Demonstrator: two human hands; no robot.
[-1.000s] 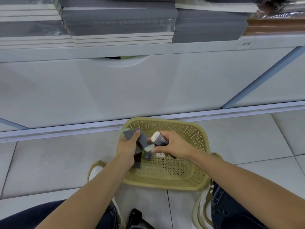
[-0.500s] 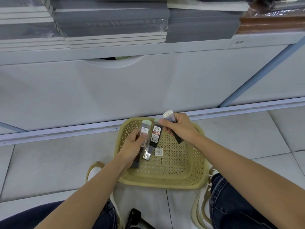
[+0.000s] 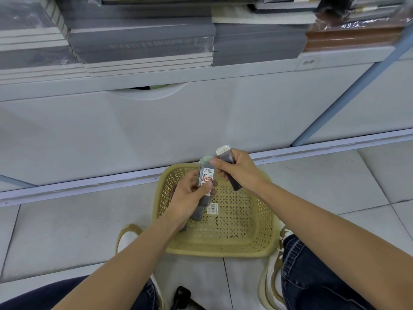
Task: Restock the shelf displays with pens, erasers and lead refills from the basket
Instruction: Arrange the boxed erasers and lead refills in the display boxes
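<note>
Refills (image 3: 206,177) | raised out of basket (image 3: 223,249) since a second ago | left hand (image 3: 190,198) grasps several, right hand (image 3: 240,172) one | shelving next

The single head-worn camera looks forward and down (wide-angle, close) over the basket (image 3: 214,247) toward shelving (image 3: 201,121).

lead refill case (image 3: 206,175) label reads "0.7" and "100".

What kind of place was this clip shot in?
Most likely a stationery shop aisle: wrapped notebook stacks sit on a white shelf bearing a small label, and the left hand and right hand hold lead refill cases above a yellow basket on the tiled floor.
</note>
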